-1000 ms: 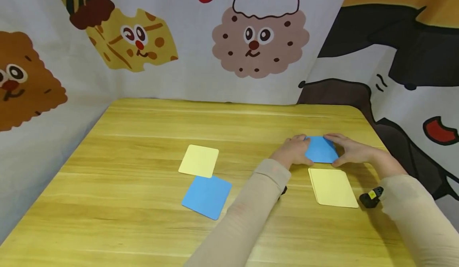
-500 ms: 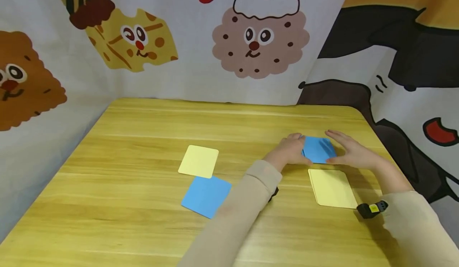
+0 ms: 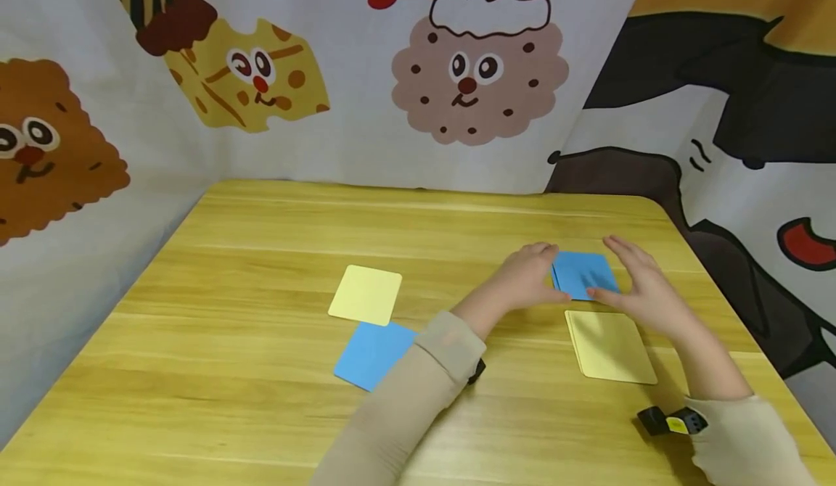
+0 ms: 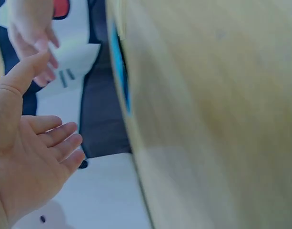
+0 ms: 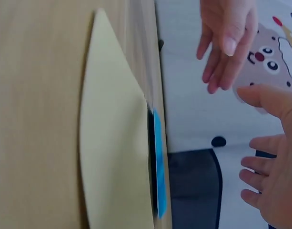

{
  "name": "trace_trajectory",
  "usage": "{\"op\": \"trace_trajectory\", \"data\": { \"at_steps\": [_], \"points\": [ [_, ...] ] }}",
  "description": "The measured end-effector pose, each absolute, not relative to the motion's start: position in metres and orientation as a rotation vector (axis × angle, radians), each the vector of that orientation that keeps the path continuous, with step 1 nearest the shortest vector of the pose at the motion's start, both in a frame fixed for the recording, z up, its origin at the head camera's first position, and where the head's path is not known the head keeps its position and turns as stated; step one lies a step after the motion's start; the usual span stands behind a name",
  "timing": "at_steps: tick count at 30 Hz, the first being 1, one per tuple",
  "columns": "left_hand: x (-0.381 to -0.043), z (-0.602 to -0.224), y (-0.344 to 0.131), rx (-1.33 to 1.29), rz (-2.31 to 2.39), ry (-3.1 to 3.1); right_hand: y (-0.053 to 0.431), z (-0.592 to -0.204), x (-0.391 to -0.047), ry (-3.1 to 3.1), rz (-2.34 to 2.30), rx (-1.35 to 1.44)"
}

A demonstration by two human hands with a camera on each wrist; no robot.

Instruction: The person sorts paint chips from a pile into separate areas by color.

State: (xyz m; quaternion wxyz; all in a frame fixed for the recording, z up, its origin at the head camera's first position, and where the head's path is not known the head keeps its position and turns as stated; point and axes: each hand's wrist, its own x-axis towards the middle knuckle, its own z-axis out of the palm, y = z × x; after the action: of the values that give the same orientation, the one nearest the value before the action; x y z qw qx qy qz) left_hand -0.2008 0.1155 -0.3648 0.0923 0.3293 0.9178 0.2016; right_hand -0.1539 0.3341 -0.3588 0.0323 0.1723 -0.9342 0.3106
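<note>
A small stack of blue square cards (image 3: pixel 584 274) lies at the right rear of the table, its edges slightly uneven. On its left side my left hand (image 3: pixel 522 277) is spread, thumb and fingers near the stack's left edge. To the right, my right hand (image 3: pixel 643 286) spreads its fingers, the thumb overlapping the blue stack in the head view. Both hands hold nothing; their palms face each other in the wrist views. A stack of yellow square cards (image 5: pixel 110 133) lies just in front of the blue one.
Left of centre, a single yellow card (image 3: pixel 366 295) touches or overlaps the top corner of a blue card (image 3: pixel 369 355), partly hidden by my left sleeve (image 3: pixel 418 392). A printed cloth (image 3: pixel 313 152) hangs behind the wooden table (image 3: pixel 215 370).
Both hands have let go of the blue stack's sides. The right hand has drawn back to the right with its fingers spreading, and the left forearm has shifted left.
</note>
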Motion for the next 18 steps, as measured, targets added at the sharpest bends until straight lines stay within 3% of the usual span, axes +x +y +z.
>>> {"op": "trace_trajectory", "data": {
  "at_steps": [18],
  "points": [
    [-0.174,-0.335,0.021,1.139,0.928,2.691,0.261,-0.371,-0.144,-2.754,1.012,0.622]
  ]
}}
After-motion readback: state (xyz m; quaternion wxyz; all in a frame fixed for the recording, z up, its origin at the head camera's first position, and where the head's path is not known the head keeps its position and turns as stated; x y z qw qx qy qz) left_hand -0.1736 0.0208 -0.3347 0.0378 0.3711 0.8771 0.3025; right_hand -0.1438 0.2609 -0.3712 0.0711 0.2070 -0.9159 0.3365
